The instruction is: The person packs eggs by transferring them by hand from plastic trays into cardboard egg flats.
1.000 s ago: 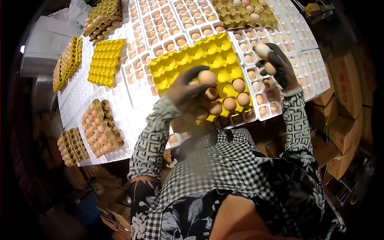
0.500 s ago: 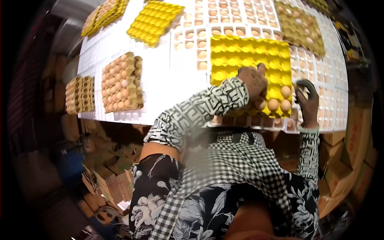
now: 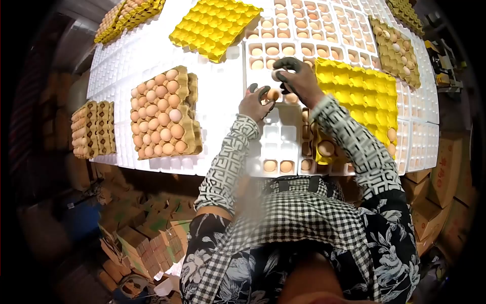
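Observation:
My left hand (image 3: 257,104) is closed, its thumb and fingertips pinching a brown egg (image 3: 273,95) above the white foam egg tray (image 3: 272,134). My right hand (image 3: 299,83), just beyond it, has its fingers curled round a paler egg (image 3: 277,75), partly hidden by them. Dark coverings show on fingers of both hands. Eggs fill the far cups of the white tray, and two brown eggs (image 3: 278,166) sit in its near row. Under my right forearm lies a yellow egg tray (image 3: 362,93), tilted, with a few eggs at its near part.
Brown egg-filled trays (image 3: 159,114) are stacked to the left, with another stack (image 3: 93,129) farther out. Another yellow tray (image 3: 215,28) lies at the back. A brown tray with eggs (image 3: 397,50) rests at back right. Cardboard boxes (image 3: 144,235) stand below the table.
Both hands have moved away from the yellow tray, leftward over the white tray, and each now has an egg. The yellow tray appears farther right and more tilted. The view has shifted slightly.

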`<state>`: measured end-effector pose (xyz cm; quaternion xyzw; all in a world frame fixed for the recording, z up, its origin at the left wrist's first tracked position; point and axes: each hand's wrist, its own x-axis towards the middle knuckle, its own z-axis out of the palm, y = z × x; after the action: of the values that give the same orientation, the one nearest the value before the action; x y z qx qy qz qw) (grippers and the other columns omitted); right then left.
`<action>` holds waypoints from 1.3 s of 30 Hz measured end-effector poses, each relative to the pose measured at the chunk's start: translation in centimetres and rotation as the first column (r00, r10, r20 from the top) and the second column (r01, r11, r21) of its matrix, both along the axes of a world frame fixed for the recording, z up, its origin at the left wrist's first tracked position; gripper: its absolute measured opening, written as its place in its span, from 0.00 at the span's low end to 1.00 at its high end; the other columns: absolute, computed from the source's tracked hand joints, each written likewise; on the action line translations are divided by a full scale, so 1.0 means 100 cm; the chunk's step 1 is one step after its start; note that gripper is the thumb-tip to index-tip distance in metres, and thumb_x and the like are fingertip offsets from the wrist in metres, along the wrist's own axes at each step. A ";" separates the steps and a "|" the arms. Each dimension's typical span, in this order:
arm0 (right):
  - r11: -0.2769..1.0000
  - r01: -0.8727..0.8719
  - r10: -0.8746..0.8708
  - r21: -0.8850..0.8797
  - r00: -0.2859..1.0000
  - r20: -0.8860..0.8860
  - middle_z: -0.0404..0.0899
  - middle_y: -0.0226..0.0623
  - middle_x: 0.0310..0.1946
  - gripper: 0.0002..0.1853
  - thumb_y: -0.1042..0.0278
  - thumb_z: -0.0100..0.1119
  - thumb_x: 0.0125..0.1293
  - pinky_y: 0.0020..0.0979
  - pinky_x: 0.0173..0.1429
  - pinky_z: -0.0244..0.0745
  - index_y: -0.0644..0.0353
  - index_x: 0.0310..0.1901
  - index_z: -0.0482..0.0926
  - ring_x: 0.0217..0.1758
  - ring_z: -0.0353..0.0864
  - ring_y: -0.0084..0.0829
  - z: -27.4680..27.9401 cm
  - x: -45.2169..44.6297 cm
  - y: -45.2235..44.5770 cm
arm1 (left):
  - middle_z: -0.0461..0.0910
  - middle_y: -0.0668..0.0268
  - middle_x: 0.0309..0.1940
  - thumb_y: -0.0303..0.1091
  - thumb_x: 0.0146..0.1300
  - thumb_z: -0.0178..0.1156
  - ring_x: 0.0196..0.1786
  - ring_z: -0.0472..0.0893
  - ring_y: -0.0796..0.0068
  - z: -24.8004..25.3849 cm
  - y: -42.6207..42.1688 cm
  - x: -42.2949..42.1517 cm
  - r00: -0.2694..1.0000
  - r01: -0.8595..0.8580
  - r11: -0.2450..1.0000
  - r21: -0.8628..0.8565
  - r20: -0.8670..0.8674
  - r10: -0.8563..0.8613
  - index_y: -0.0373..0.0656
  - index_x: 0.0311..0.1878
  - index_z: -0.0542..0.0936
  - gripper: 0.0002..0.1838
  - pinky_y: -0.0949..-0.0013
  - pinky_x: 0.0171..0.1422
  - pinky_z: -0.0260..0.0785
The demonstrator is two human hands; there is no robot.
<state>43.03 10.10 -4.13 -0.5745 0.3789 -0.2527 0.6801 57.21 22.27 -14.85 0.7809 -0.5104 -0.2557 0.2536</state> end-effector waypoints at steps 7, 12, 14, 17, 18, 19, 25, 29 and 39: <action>0.723 -0.378 0.080 -0.578 0.877 -0.473 0.82 0.41 0.48 0.15 0.60 0.61 0.63 0.39 0.59 0.74 0.54 0.50 0.82 0.53 0.80 0.44 -0.093 0.068 -0.012 | 0.78 0.61 0.43 0.30 0.64 0.59 0.36 0.80 0.74 0.029 0.039 0.034 -0.068 -0.671 0.733 0.112 -0.994 0.090 0.33 0.57 0.75 0.19 0.72 0.41 0.77; 0.613 -0.246 -0.219 -0.751 0.860 -0.460 0.79 0.40 0.54 0.16 0.61 0.56 0.66 0.43 0.65 0.68 0.51 0.54 0.81 0.61 0.74 0.44 -0.125 0.060 -0.008 | 0.78 0.56 0.48 0.26 0.59 0.62 0.50 0.80 0.59 0.013 0.042 0.002 0.725 -0.519 0.781 -0.348 -0.663 0.186 0.38 0.53 0.77 0.17 0.62 0.55 0.74; 0.689 -0.237 -0.255 -0.685 0.805 -0.536 0.77 0.42 0.56 0.16 0.64 0.55 0.66 0.44 0.69 0.64 0.51 0.54 0.81 0.66 0.70 0.43 -0.097 0.064 -0.006 | 0.74 0.50 0.57 0.27 0.58 0.60 0.63 0.72 0.44 -0.011 0.053 -0.011 0.986 -0.168 0.837 -0.521 -0.088 0.143 0.41 0.56 0.76 0.20 0.48 0.69 0.63; 0.790 -0.017 -0.148 -0.613 0.965 -0.218 0.78 0.47 0.57 0.19 0.66 0.58 0.66 0.40 0.69 0.68 0.59 0.57 0.79 0.63 0.75 0.45 -0.029 0.028 -0.004 | 0.76 0.52 0.52 0.32 0.57 0.60 0.63 0.71 0.44 -0.045 0.054 -0.014 0.971 0.044 0.889 -0.455 0.230 0.070 0.41 0.53 0.77 0.19 0.45 0.71 0.60; 0.807 -0.012 -0.123 -0.590 0.974 -0.189 0.80 0.47 0.56 0.19 0.66 0.60 0.65 0.40 0.68 0.69 0.60 0.57 0.78 0.63 0.76 0.44 0.027 -0.008 0.005 | 0.78 0.56 0.49 0.33 0.58 0.60 0.62 0.72 0.46 -0.028 0.050 -0.011 0.957 0.160 0.896 -0.415 0.287 -0.038 0.42 0.49 0.78 0.15 0.46 0.71 0.60; 0.823 -0.012 -0.090 -0.568 0.984 -0.152 0.81 0.47 0.54 0.20 0.65 0.62 0.65 0.40 0.67 0.69 0.62 0.57 0.78 0.62 0.77 0.43 0.064 -0.044 0.011 | 0.79 0.58 0.49 0.32 0.55 0.63 0.62 0.73 0.48 -0.030 0.047 -0.011 0.974 0.121 0.863 -0.490 0.227 -0.007 0.43 0.46 0.79 0.14 0.47 0.72 0.59; 0.848 -0.091 -0.510 -0.522 0.125 -0.851 0.84 0.47 0.45 0.30 0.45 0.68 0.57 0.40 0.53 0.78 0.58 0.55 0.79 0.48 0.84 0.45 0.048 -0.314 0.004 | 0.80 0.56 0.52 0.26 0.48 0.68 0.57 0.77 0.52 0.093 -0.004 -0.090 0.924 0.267 0.733 -0.626 -0.051 -0.380 0.40 0.51 0.81 0.22 0.53 0.66 0.66; 0.819 -0.173 -0.470 -0.547 0.343 -0.813 0.85 0.46 0.44 0.27 0.48 0.65 0.59 0.39 0.49 0.79 0.58 0.54 0.80 0.43 0.84 0.44 0.015 -0.342 -0.003 | 0.81 0.61 0.46 0.54 0.52 0.69 0.53 0.77 0.57 0.135 -0.049 -0.227 0.680 0.716 0.540 -0.443 0.270 -0.681 0.46 0.51 0.82 0.27 0.51 0.64 0.65; 0.960 0.072 -0.178 -0.269 0.903 -0.391 0.81 0.41 0.46 0.24 0.63 0.64 0.59 0.36 0.55 0.77 0.63 0.56 0.77 0.51 0.81 0.38 0.054 -0.429 0.010 | 0.81 0.61 0.42 0.42 0.57 0.67 0.46 0.80 0.67 0.136 -0.072 -0.271 0.507 0.137 0.967 -0.216 -0.823 -0.256 0.37 0.52 0.79 0.23 0.64 0.54 0.74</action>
<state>0.10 11.12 1.31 -0.6696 0.5152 -0.2148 0.4900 30.08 15.09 -1.21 0.4788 -0.4238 -0.5964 0.4853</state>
